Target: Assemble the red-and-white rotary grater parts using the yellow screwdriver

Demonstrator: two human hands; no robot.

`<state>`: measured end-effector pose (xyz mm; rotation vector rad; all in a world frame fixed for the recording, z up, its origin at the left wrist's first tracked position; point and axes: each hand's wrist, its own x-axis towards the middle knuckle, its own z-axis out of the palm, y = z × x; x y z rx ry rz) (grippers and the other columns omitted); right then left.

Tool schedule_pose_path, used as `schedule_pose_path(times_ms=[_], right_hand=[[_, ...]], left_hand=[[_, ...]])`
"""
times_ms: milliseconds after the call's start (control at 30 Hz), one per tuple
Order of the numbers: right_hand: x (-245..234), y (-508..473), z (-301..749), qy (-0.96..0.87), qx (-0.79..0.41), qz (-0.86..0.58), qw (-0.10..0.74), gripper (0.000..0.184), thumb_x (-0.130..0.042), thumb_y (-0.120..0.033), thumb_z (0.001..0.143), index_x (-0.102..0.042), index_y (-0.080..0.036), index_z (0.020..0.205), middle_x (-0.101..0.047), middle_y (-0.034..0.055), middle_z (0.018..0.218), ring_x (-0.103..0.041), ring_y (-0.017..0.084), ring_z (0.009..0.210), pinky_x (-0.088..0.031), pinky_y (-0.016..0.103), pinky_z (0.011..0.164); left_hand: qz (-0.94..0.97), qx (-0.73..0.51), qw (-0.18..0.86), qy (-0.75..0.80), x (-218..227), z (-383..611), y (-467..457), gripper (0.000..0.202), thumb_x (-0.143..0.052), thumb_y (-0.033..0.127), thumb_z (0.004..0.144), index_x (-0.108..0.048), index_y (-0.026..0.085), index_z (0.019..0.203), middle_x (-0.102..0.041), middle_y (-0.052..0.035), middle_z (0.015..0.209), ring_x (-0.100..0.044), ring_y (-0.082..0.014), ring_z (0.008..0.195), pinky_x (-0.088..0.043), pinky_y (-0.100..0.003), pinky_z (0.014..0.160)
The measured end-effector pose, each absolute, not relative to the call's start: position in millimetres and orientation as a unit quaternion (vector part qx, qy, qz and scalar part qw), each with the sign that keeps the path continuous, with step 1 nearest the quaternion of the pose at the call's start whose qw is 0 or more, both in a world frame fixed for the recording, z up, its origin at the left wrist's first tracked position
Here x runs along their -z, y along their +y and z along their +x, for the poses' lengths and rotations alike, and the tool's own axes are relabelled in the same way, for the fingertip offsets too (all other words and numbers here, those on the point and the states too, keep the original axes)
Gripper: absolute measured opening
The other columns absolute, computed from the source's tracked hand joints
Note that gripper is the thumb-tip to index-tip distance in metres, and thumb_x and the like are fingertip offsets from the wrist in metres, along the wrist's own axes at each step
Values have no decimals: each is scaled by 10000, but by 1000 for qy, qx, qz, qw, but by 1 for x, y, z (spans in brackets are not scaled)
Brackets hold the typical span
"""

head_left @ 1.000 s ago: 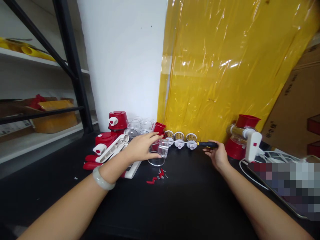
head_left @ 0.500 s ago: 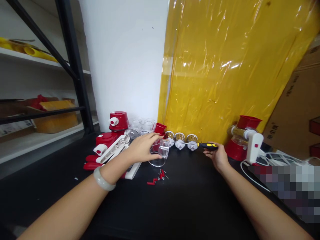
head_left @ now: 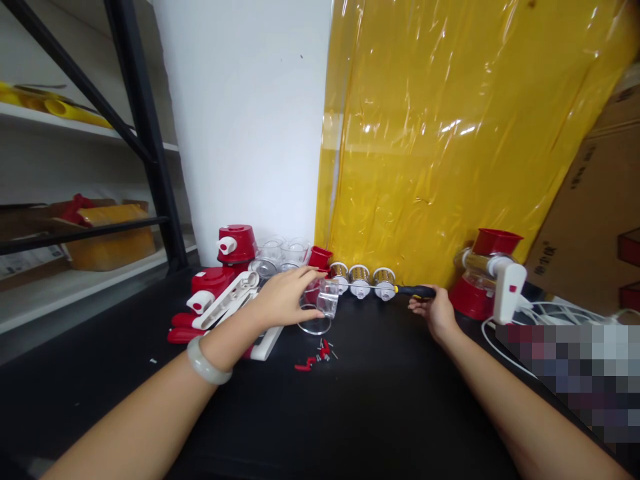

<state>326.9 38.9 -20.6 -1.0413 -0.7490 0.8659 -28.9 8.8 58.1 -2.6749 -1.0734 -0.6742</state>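
Observation:
My left hand (head_left: 283,298) curls round a clear plastic housing (head_left: 323,303) that stands on a clear round base on the black table (head_left: 350,413). A pale bangle sits on that wrist. My right hand (head_left: 436,311) grips the black-and-yellow handle of a screwdriver (head_left: 414,291); its thin shaft runs left to the clear housing. Small red clips and screws (head_left: 316,355) lie loose just in front of the housing.
Red and white appliance parts (head_left: 220,297) and clear cups are piled at the back left. Three gold-and-white drums (head_left: 360,280) stand against yellow plastic sheeting (head_left: 450,133). An assembled red-and-white unit (head_left: 493,283) stands at right beside white cables. Shelving stands at left.
Both hands stay where they were on the housing and the screwdriver. Only the view has shifted slightly.

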Motion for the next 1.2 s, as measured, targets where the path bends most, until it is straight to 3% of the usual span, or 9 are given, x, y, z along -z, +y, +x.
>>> schedule_pose_path(times_ms=[167,333,433,567,667,867,967,1067,1200], right_hand=[[20,39,326,-337,-396,-456,722,222,-517,-383,814,-581,-178,871,-592,-20,500,-573,123,399,-442,209,401],[27,43,327,-397,-333,-459,722,365,-628,-543,771,-563,-185,803,-376,-98,350,-430,97,299,-345,194,335],[27,43,328,-385,-334,-478,715,357,-559,-540,813,-565,-183,795,-459,-65,386,-482,114,313,-393,213,348],[23,40,328,-352,-382,-465,717,260,-449,-378,848,-606,-174,883,-626,-1,542,-608,137,419,-453,218,400],[22,39,328,-354,-375,-457,724,227,-503,-352,822,-615,-169,897,-604,-15,511,-582,125,402,-439,206,398],[26,42,326,-389,-330,-445,736,433,-653,-583,740,-611,-164,840,-378,-95,350,-407,92,279,-337,206,324],[24,42,327,-364,-360,-470,719,407,-535,-561,822,-605,-160,841,-503,-39,415,-480,110,309,-381,216,339],[22,40,326,-337,-401,-466,713,294,-442,-420,862,-596,-171,879,-619,5,543,-579,124,396,-442,216,390],[22,40,326,-336,-387,-457,727,223,-548,-390,803,-585,-190,894,-564,-42,505,-542,110,377,-427,207,381]], left_hand=[[-899,226,89,-366,-59,-28,8,710,-649,606,754,-462,237,1331,-537,-105,1366,-551,-309,1196,-467,-444,943],[-900,224,92,-363,-58,-28,9,708,-642,610,759,-458,238,1333,-539,-109,1363,-552,-312,1196,-463,-445,945],[-900,224,90,-364,-58,-28,9,700,-640,609,762,-459,242,1330,-532,-107,1373,-545,-313,1203,-458,-445,952],[-901,224,86,-362,-59,-28,9,696,-636,613,762,-460,242,1325,-534,-108,1373,-548,-313,1199,-460,-447,949],[-901,225,89,-360,-59,-28,8,694,-630,614,767,-454,246,1329,-537,-108,1368,-556,-312,1189,-464,-444,938],[-900,226,93,-361,-58,-28,9,700,-629,617,764,-457,243,1330,-532,-110,1370,-559,-315,1183,-464,-444,935],[-901,224,91,-360,-58,-29,9,705,-628,621,764,-453,242,1332,-533,-110,1368,-554,-311,1191,-466,-446,937],[-901,225,88,-360,-58,-28,9,711,-634,617,761,-454,241,1337,-530,-111,1372,-549,-312,1198,-468,-452,940],[-901,229,89,-357,-59,-28,9,707,-641,596,763,-455,236,1342,-535,-118,1363,-554,-313,1190,-472,-454,936]])
